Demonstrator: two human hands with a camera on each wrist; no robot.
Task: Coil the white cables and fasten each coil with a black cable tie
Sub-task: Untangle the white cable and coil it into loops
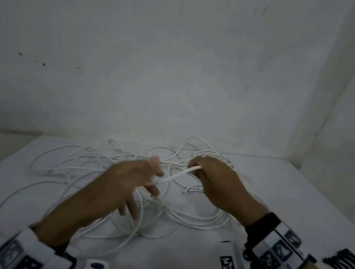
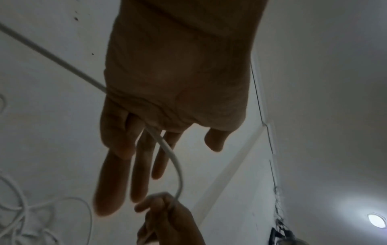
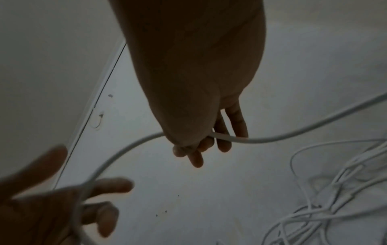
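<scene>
We see two hands above a white desk (image 1: 277, 191). The right hand (image 1: 215, 179) has its fingers (image 3: 222, 142) curled round one white cable (image 3: 272, 140), pinching it just above the tangle. That cable runs across to the left hand (image 1: 130, 180), whose fingers (image 2: 140, 165) are straight and spread, the cable lying across the palm. The other white cables (image 1: 92, 168) lie in one loose tangle on the desk; we cannot count them. One bunch of black cable ties (image 1: 348, 267) lies beside the right wrist.
</scene>
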